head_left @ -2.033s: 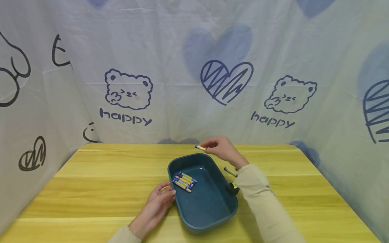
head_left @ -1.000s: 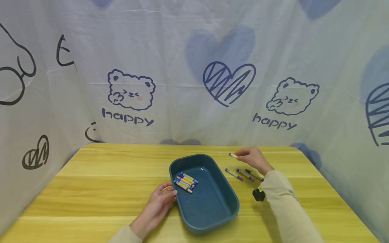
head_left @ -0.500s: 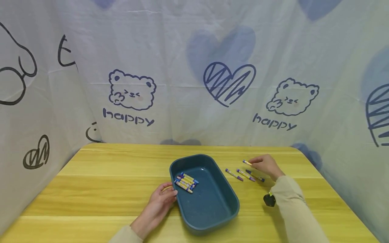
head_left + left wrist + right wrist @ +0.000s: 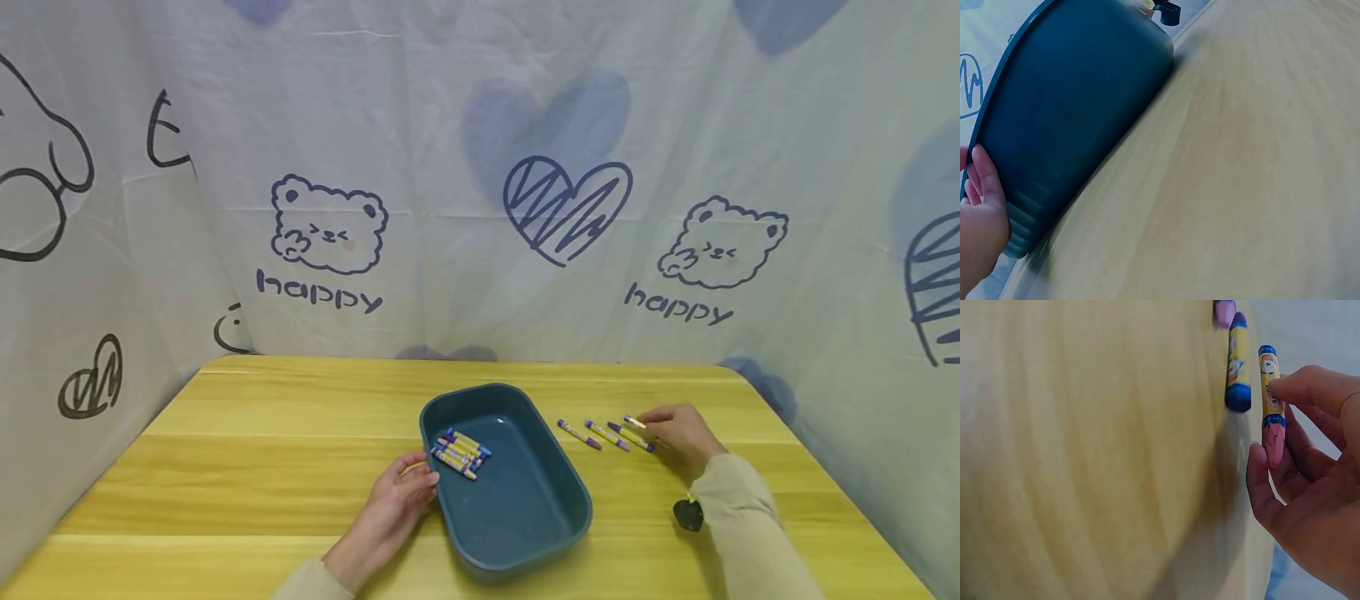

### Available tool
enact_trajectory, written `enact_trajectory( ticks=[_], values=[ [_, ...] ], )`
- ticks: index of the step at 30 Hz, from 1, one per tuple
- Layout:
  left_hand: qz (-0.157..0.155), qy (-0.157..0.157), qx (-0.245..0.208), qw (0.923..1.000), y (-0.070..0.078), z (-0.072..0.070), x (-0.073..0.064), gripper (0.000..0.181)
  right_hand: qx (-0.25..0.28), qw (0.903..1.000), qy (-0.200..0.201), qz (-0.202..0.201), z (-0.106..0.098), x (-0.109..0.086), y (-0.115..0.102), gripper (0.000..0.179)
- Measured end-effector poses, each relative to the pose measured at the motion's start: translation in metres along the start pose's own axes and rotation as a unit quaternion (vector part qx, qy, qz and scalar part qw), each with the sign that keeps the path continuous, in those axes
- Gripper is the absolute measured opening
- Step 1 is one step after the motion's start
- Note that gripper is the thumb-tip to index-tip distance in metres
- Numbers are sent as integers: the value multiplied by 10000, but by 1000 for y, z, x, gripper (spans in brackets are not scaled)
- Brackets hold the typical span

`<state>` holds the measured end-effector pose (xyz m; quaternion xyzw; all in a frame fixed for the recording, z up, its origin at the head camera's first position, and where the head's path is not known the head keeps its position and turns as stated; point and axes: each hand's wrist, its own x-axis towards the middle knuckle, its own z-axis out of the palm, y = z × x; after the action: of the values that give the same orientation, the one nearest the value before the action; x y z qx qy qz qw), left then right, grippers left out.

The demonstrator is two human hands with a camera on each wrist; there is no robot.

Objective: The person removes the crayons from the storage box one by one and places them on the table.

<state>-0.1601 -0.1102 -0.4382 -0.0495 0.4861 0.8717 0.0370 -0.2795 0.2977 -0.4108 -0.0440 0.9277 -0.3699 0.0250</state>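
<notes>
My right hand [image 4: 686,435] pinches a pink crayon [image 4: 1272,394] with a yellow wrapper and blue bands. It hovers close over a dark blue crayon [image 4: 1239,365] that lies on the table. Two purple-toned crayons, a left one [image 4: 579,434] and a middle one [image 4: 607,436], lie in a slanted row beside it. With thumb and fingers, my left hand [image 4: 390,508] holds the left rim of a dark teal plastic bin [image 4: 517,554]. Several crayons [image 4: 459,452] lie heaped inside it against the left wall.
The wooden table [image 4: 247,467] has light yellow grain and ends at a white curtain [image 4: 442,275] printed with hearts and bears. A black wrist-camera piece [image 4: 687,514] sticks out from the right sleeve [image 4: 750,517].
My right hand has carried the pink crayon from above the bin's far rim rightward and down to the crayon row. My left hand and the bin stay nearly in place.
</notes>
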Motion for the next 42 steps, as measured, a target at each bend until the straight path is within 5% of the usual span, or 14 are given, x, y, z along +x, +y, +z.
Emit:
enact_trajectory(
  ticks=[22,42],
  values=[
    [11,-32,-15,10000,2,1,-1,33,218,9990,-55,388,-2,-3,14,27],
    [-2,-24,-21,10000,0,-1,1,32,346,9989,-112,294,-4,-2,17,29]
  ],
)
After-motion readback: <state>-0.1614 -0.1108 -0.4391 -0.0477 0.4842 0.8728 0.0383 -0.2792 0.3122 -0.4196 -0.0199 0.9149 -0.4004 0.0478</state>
